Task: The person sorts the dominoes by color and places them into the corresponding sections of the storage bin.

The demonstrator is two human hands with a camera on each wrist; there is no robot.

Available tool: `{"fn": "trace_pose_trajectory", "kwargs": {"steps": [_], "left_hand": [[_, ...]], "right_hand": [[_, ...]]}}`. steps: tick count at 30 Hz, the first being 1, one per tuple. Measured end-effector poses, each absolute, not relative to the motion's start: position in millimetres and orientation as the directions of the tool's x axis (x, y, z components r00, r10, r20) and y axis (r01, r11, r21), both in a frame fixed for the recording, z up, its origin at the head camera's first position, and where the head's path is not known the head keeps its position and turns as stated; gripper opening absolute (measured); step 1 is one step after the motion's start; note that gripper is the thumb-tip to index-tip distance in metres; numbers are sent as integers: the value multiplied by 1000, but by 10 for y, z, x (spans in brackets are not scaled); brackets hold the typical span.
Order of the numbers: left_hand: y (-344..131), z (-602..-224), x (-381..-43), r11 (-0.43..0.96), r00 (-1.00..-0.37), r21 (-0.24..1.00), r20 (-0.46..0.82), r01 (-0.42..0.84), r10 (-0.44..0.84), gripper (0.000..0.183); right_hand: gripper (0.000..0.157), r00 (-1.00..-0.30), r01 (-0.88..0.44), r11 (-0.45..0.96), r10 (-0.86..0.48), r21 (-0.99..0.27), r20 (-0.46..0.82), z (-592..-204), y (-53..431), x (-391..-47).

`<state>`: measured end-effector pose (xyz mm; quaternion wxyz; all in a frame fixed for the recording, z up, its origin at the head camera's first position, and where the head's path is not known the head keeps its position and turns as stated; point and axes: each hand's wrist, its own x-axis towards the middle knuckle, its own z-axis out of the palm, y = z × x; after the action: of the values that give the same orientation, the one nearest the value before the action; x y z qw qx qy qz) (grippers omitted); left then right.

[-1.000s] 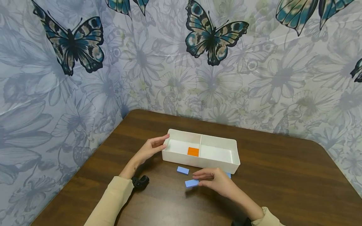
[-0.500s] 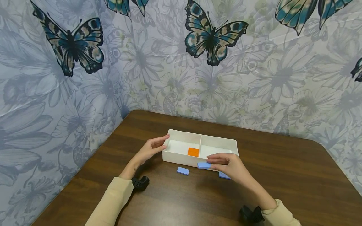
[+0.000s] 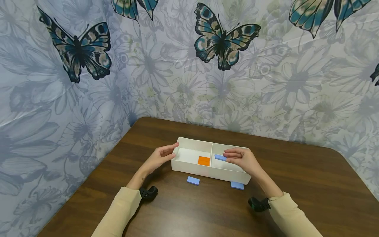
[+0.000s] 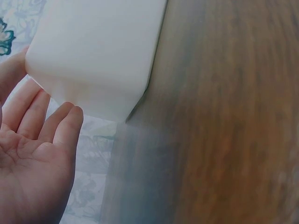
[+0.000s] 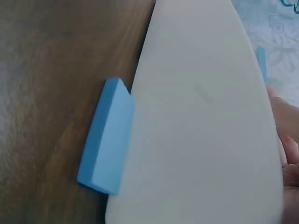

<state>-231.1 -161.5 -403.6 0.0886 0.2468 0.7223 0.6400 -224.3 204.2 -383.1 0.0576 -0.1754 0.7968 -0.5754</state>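
Note:
My right hand [image 3: 244,159] pinches a blue rectangular block [image 3: 220,157] above the right compartment of a white two-compartment box [image 3: 192,168]. In the right wrist view, a corner of that block [image 5: 261,63] shows past the box rim, and the fingers are partly hidden by the wall. At the box's left end, my left hand [image 3: 160,158] rests its fingertips against the outer wall, as the left wrist view shows too. An orange block [image 3: 203,161] lies in the left compartment beside the divider.
One blue block [image 3: 193,180] lies on the brown table [image 3: 183,210] in front of the box. Another blue block [image 3: 237,185] sits close against the box's front wall at the right. Behind the table hangs a butterfly-patterned cloth [image 3: 165,82].
My right hand has carried the blue block from over the table in front, up past the front wall, to above the right compartment. The left hand stays at the box's left end.

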Motion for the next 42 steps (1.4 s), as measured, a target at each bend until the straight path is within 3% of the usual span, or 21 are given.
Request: {"fn": "trace_pose_trajectory", "kwargs": {"steps": [12,23,36,42], "left_hand": [[-1628,-4156,-2398,67,-868,970,179,236,463,47],[-1657,-4270,-2453,63,-869,965,200,255,453,47],[-1618,-4181,-2380,69,-864,965,192,252,465,48],[-1594,-4041,-2313,85,-864,964,186,254,469,48]], "right_hand": [[36,-938,-142,335,-345,-931,19,-3908,1989,-2466],[24,-915,-190,482,-402,-855,-23,-3992,1885,-2550],[20,-896,-226,515,-444,-827,-32,-4062,1853,-2544],[19,-846,-302,468,-533,-831,7,-4065,1849,-2563]]}}
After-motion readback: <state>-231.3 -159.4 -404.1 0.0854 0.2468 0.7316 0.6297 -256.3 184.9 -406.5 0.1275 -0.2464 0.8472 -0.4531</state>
